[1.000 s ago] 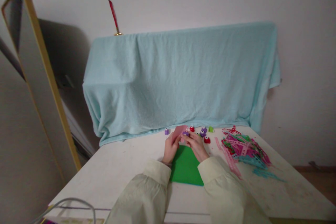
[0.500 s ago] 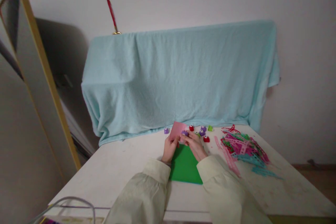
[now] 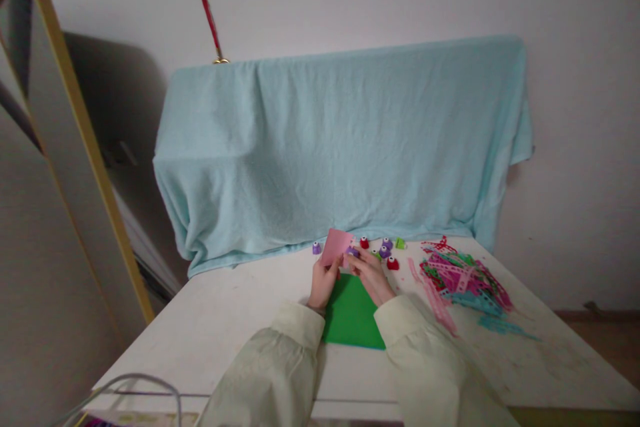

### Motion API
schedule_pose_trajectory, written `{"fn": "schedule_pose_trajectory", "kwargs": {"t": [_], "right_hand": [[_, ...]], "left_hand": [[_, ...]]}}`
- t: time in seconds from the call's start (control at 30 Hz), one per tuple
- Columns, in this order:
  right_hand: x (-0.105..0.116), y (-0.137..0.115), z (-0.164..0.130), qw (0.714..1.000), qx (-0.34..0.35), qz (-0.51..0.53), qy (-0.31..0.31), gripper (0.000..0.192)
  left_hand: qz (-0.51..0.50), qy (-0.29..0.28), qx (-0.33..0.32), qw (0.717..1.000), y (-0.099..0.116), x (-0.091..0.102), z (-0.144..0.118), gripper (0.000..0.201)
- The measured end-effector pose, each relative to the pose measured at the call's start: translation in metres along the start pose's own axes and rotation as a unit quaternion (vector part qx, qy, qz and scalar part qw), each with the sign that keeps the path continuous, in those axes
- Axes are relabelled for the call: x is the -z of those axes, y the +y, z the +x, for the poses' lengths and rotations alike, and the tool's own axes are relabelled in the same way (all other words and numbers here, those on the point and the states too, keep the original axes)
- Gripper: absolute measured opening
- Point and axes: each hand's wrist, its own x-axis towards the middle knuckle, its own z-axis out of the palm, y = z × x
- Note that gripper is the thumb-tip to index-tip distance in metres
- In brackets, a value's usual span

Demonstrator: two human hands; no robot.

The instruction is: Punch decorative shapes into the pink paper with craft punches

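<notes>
My left hand [image 3: 323, 282] pinches the lower left part of a pink sheet of paper [image 3: 336, 244], held tilted above the table. In my right hand [image 3: 371, 273] is a small purple craft punch [image 3: 353, 251], at the right edge of the paper; my fingers partly hide it. Small notches show along that edge. Under both hands lies a stack of green paper [image 3: 353, 313]. Beyond the right hand stand more small punches, among them a red punch [image 3: 393, 263], a purple punch [image 3: 385, 251] and a green punch [image 3: 400, 243].
A tangled heap of punched paper strips [image 3: 465, 280] in pink, teal, green and red covers the table's right side. Another purple punch [image 3: 317, 248] stands left of the paper. A light blue cloth [image 3: 340, 140] hangs behind the white table [image 3: 240, 327]. A grey cable [image 3: 145, 377] loops at front left.
The pink paper has turned slightly, and its notched right edge shows more clearly beside the purple punch. Both hands keep nearly the same place and hold.
</notes>
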Motion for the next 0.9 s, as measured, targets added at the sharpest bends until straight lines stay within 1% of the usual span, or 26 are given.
{"fn": "schedule_pose_trajectory", "kwargs": {"t": [0.13, 0.23, 0.4, 0.67, 0.8, 0.9], "right_hand": [[0.001, -0.002, 0.0, 1.0, -0.011, 0.017, 0.015, 0.037], [0.003, -0.003, 0.0, 0.999, -0.018, 0.028, 0.028, 0.037], [0.004, -0.003, 0.001, 0.999, -0.017, 0.014, 0.032, 0.036], [0.005, 0.0, 0.0, 0.999, -0.011, -0.026, 0.034, 0.041], [0.007, 0.004, 0.001, 0.999, -0.017, -0.049, 0.015, 0.037], [0.007, 0.005, 0.001, 0.998, -0.016, -0.054, 0.016, 0.033]], "left_hand": [[-0.012, 0.03, 0.012, 0.999, -0.003, 0.002, 0.001, 0.049], [-0.013, 0.037, 0.02, 0.999, -0.007, 0.003, 0.003, 0.05], [-0.018, 0.041, 0.02, 0.999, -0.01, 0.002, 0.003, 0.049], [-0.019, 0.031, 0.011, 0.999, -0.005, 0.002, 0.002, 0.048], [-0.014, 0.028, 0.011, 0.999, -0.004, 0.003, 0.002, 0.047], [-0.015, 0.031, 0.011, 0.999, -0.003, 0.003, 0.001, 0.045]]}}
